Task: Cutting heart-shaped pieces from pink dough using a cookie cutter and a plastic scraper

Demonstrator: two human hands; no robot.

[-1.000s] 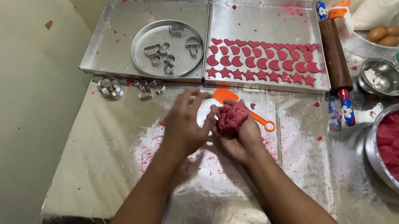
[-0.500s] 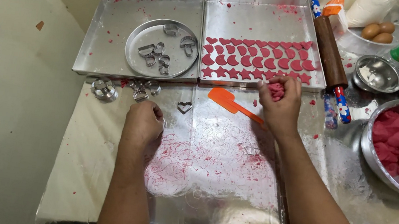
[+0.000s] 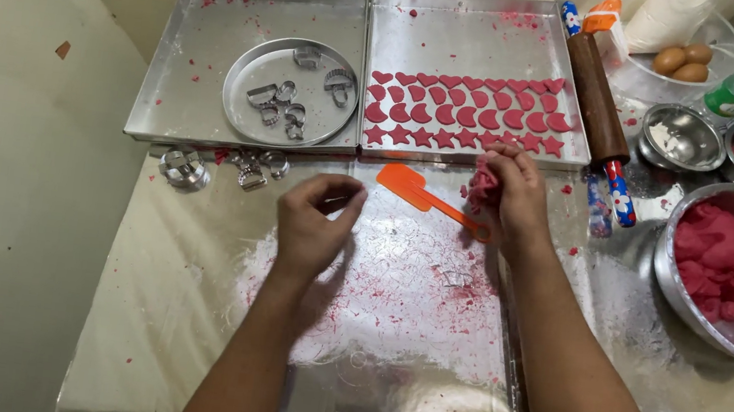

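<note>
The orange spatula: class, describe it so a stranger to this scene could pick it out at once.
Start at the two shallow metal trays along the back of the foil-covered worktop. Just in front of their shared seam lies the orange flat-bladed spatula, between the left hand and right hand. It is the only orange tool lying on the foil.

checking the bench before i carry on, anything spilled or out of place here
Red crumbs are scattered over the foil sheet between the hands, and more speckle the left tray. A few cutters lie loose off the tray. The wall has a small chip. Nothing looks tipped over.
</note>
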